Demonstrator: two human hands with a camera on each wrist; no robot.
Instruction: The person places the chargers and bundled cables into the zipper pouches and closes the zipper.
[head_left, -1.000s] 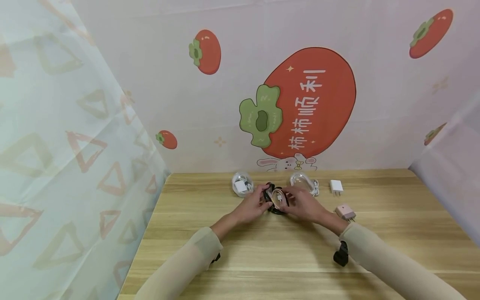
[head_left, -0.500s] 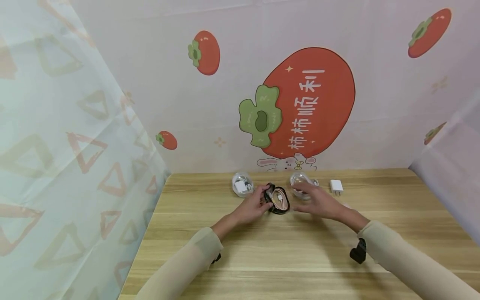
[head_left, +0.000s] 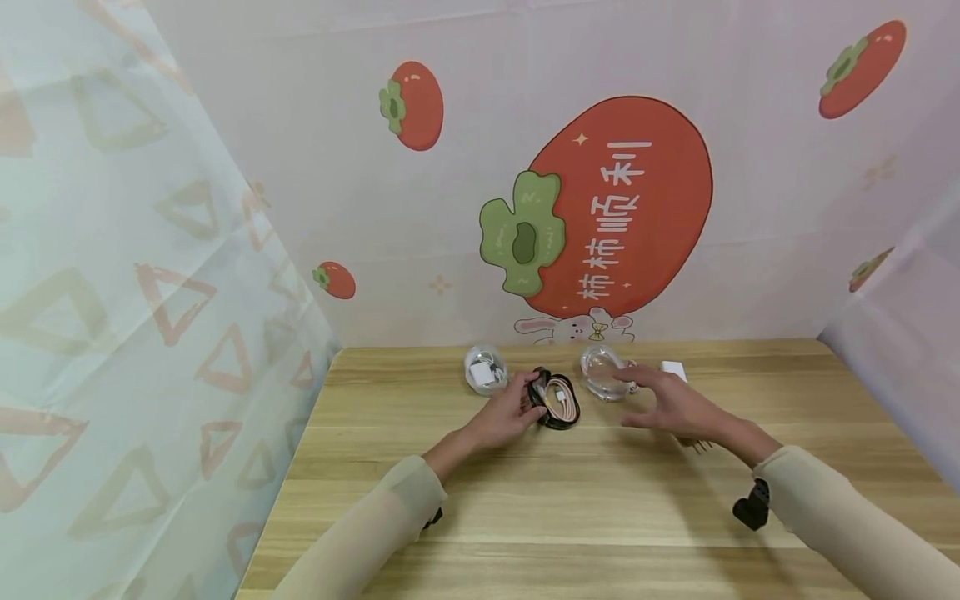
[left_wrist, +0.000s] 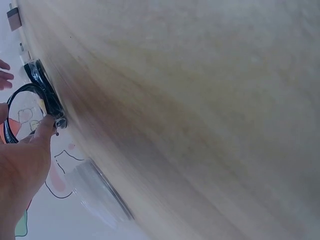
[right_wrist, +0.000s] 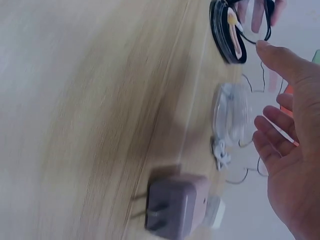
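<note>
On the wooden tabletop point(head_left: 525, 500), near the far edge by the persimmon backdrop point(head_left: 615, 208), sits a black round case point(head_left: 555, 400), open, with a coiled pink cable point(head_left: 561, 397) inside. Left hand point(head_left: 501, 414) holds the case at its left rim, fingers curled on the edge; the left wrist view confirms a fingertip pressed on the black rim point(left_wrist: 42, 95). Right hand point(head_left: 675, 404) is released, fingers spread and relaxed, hovering above the tabletop to the right of the case, holding nothing. The right wrist view shows the same: open palm point(right_wrist: 295, 165), clear of everything.

Just beyond the right hand's fingertips stands a clear plastic case point(head_left: 603, 373), with a bit of white cable point(right_wrist: 219, 152) lying beside it. A mauve plug adapter point(right_wrist: 172, 210) lies on the tabletop under the right hand, mostly hidden in the head view, prongs just showing. A white charger block point(head_left: 673, 367) peeks out behind the right hand's knuckles. Left of the black case is another clear round case point(head_left: 482, 371) holding a white charger and cable, near the left hand but not touched. Both sleeves are beige; a dark wrist-mounted unit point(head_left: 752, 505) shows at the right cuff.
</note>
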